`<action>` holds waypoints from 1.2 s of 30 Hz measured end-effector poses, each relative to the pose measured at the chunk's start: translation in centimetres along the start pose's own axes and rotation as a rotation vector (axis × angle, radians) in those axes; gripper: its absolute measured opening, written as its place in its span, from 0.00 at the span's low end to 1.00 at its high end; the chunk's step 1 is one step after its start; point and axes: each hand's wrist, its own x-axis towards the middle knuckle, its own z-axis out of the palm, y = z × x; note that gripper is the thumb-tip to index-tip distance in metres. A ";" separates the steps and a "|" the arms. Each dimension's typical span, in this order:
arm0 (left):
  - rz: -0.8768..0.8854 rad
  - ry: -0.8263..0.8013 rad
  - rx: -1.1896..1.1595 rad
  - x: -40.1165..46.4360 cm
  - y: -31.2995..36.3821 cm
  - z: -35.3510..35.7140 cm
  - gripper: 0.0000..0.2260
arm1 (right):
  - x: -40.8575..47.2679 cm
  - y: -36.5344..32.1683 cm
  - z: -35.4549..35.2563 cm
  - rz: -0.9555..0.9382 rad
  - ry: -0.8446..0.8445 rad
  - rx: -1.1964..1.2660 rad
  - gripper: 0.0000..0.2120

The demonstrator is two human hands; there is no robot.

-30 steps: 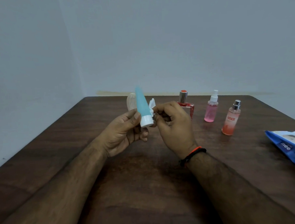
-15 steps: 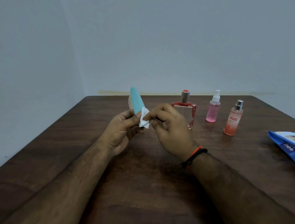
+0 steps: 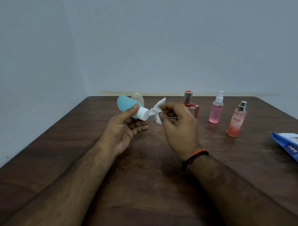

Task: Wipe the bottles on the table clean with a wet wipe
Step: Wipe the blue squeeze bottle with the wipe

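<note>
L hand (image 3: 123, 131) fingers round teal tube (image 3: 125, 106), R hand (image 3: 178, 127) fingers pinching wet wipe (image 3: 157, 110); pink liquid in spray bottle (image 3: 215, 114).

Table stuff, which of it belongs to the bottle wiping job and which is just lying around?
Part of the job:
- teal tube, held in the left hand
- wet wipe, pinched in the right hand
- red perfume bottle
- pink spray bottle
- orange Engage bottle
- blue wipes pack
- clear bottle behind the tube

Just there:
- table
</note>
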 end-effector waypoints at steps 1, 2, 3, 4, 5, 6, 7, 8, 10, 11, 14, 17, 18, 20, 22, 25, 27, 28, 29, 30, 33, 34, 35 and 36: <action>-0.002 -0.018 0.002 0.0 -0.1 0.1 0.15 | -0.2 -0.2 0.2 -0.024 -0.028 0.007 0.09; -0.002 -0.038 0.003 0.0 -0.3 0.1 0.15 | -0.4 -0.3 0.4 -0.054 -0.058 0.006 0.10; 0.000 -0.051 0.000 -0.1 -0.4 0.1 0.16 | -0.5 -0.3 0.5 -0.077 -0.080 0.004 0.10; 0.003 -0.055 -0.005 -0.1 -0.5 0.1 0.16 | -0.5 -0.3 0.5 -0.091 -0.093 0.005 0.11; 0.009 -0.052 -0.010 0.0 -0.6 0.1 0.17 | -0.4 -0.2 0.5 -0.106 -0.103 0.006 0.11; 0.014 -0.048 -0.013 0.0 -0.6 0.1 0.18 | -0.3 -0.1 0.3 -0.129 -0.114 0.004 0.10; 0.018 -0.043 -0.014 0.0 -0.6 0.2 0.19 | -0.3 -0.1 0.2 -0.157 -0.130 -0.001 0.10; 0.019 -0.036 -0.014 0.0 -0.5 0.3 0.19 | -0.3 -0.1 0.2 -0.182 -0.149 -0.009 0.10; 0.020 -0.016 -0.010 -0.1 -0.6 0.5 0.17 | -0.4 -0.2 0.2 -0.206 -0.177 -0.026 0.11; 0.017 -0.009 -0.004 -0.2 -0.6 0.5 0.17 | -0.4 -0.2 0.3 -0.206 -0.181 -0.030 0.11; -0.002 -0.007 0.000 -0.2 -0.6 0.6 0.17 | -0.4 0.2 0.3 -0.212 -0.196 -0.061 0.09; -0.004 -0.012 0.037 -0.1 -0.5 0.4 0.17 | -0.3 0.4 0.1 -0.169 -0.111 -0.068 0.08; -0.003 -0.009 0.067 0.0 -0.5 0.4 0.18 | -0.2 0.4 0.0 -0.138 -0.063 -0.059 0.08; 0.001 -0.003 0.133 0.0 -0.7 0.3 0.18 | 0.0 0.3 -0.3 -0.089 0.003 -0.021 0.09; 0.014 -0.004 0.168 -0.1 -0.9 0.3 0.17 | 0.0 0.3 -0.4 -0.078 0.004 0.024 0.10; 0.043 0.015 0.170 -0.2 -1.0 0.3 0.16 | -0.2 0.3 -0.2 -0.098 -0.027 0.026 0.10; 0.066 0.032 0.189 -0.1 -1.0 0.3 0.17 | -0.1 0.4 -0.2 -0.099 -0.041 0.015 0.09; 0.080 0.041 0.203 0.0 -1.0 0.2 0.18 | -0.1 0.5 -0.2 -0.099 -0.056 0.009 0.08; 0.096 0.052 0.219 0.0 -1.0 0.2 0.19 | -0.2 0.5 -0.3 -0.103 -0.086 -0.004 0.07; 0.112 0.070 0.241 0.0 -1.0 0.1 0.21 | -0.3 0.5 -0.3 -0.111 -0.127 -0.026 0.07; 0.180 0.182 0.485 0.3 -0.4 -0.3 0.24 | -0.5 0.4 -0.1 -0.114 -0.176 -0.110 0.07; 0.214 0.243 0.644 0.6 -0.1 -0.6 0.25 | -0.4 0.5 -0.1 -0.091 -0.147 -0.130 0.07; 0.244 0.297 0.805 0.7 0.1 -1.0 0.26 | -0.2 0.7 -0.1 -0.062 -0.111 -0.148 0.08; 0.260 0.336 0.937 0.9 0.3 -1.5 0.28 | 0.0 0.9 -0.3 -0.034 -0.083 -0.164 0.08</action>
